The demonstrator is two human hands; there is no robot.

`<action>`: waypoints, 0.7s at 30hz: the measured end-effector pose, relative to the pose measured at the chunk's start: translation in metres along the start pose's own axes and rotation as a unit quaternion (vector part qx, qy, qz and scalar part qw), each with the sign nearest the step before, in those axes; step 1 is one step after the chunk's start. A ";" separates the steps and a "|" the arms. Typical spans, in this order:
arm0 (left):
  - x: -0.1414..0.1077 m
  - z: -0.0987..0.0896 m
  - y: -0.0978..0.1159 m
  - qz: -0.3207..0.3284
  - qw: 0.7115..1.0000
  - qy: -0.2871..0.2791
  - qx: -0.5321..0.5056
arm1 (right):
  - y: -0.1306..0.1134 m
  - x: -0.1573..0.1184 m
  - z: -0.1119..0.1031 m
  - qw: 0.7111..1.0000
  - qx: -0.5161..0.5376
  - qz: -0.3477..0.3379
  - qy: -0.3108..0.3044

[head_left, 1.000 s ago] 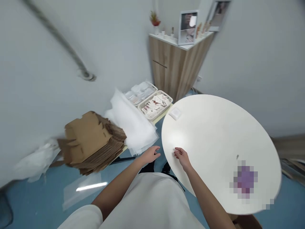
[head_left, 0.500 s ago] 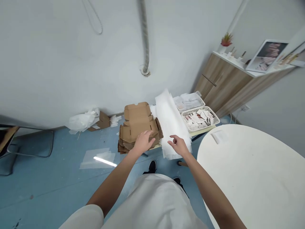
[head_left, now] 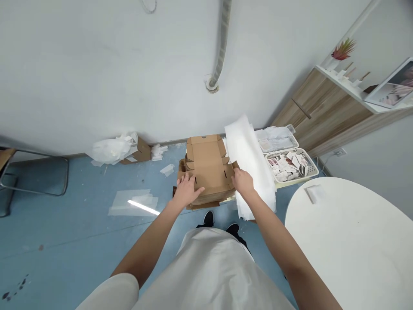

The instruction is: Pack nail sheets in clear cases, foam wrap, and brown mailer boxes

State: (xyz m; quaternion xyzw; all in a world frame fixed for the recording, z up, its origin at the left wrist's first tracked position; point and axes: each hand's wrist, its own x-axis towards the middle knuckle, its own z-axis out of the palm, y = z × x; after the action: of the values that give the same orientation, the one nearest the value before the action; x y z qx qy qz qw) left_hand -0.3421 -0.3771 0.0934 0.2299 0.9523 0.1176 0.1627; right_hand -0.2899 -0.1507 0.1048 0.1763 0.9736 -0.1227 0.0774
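Observation:
A stack of flat, unfolded brown cardboard boxes (head_left: 209, 170) lies in front of me against the wall. My left hand (head_left: 187, 190) rests on the near left corner of the top box, fingers spread and thumb pointing inward. At the right side flap, my right hand (head_left: 242, 181) has its fingers curled around the cardboard edge. Just right of the stack lie white foam sheets (head_left: 248, 159), long and layered, partly behind my right forearm.
Beyond the sheets sit a white basket of small printed cards (head_left: 290, 165) and a tray of clear plastic packets (head_left: 276, 138). A round white table (head_left: 348, 241) stands at right. Plastic wrap and a small carton (head_left: 141, 150) lie by the wall at left.
My right hand has moved from above the foam sheets to the box's right flap and closed on it. My left hand has come down on the box's left side. The view has shifted left.

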 end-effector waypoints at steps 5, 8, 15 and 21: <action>-0.001 0.006 0.003 -0.002 0.999 -0.020 -0.045 | 0.018 0.015 -0.006 0.996 0.084 0.028 -0.012; -0.001 0.011 0.008 0.007 0.999 -0.006 -0.050 | 0.028 0.020 -0.010 0.964 0.258 0.049 -0.028; -0.004 0.011 0.008 0.017 0.998 -0.002 -0.058 | 0.031 0.018 -0.013 0.861 0.498 0.095 -0.042; -0.006 0.009 0.006 0.056 0.997 -0.001 -0.056 | 0.037 0.009 -0.008 0.878 0.469 0.075 -0.058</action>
State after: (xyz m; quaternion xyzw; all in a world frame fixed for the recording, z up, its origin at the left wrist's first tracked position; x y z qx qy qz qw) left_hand -0.3316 -0.3736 0.0884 0.2738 0.9297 0.1794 0.1690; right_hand -0.2860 -0.1115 0.1032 0.2569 0.7794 -0.5692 0.0509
